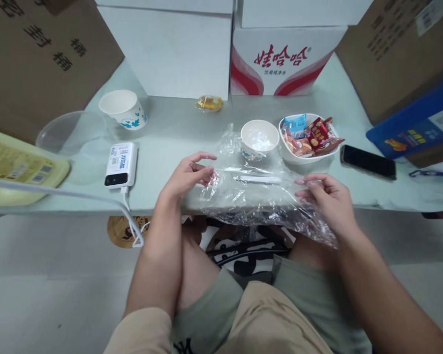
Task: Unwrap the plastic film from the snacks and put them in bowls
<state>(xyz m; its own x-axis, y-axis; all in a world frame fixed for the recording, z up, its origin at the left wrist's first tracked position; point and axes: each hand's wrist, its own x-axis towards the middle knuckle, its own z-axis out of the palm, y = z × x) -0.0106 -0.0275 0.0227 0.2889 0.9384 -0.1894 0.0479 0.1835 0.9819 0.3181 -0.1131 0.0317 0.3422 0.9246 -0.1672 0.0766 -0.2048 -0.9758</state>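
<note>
A crinkled sheet or bag of clear plastic film (239, 196) stretches between my hands and droops over the table's front edge. My left hand (192, 174) pinches its left side, with the index finger held out away from the film. At the right side, my right hand (327, 196) has thumb and fingers closed on the film. A white pen (260, 180) lies in the middle; whether it is inside or under the film I cannot tell. Just behind stands a white paper cup (260, 135) with something clear in it. Beside it, a white bowl (306, 158) holds several wrapped snacks.
Left of the hands are a power bank (121, 164) with a cable, another paper cup (123, 110), a clear plastic lid or bowl (74, 132) and a yellow bottle (25, 167). A wrapped snack (209, 103) lies near the white boxes (177, 54). A phone (368, 161) lies right.
</note>
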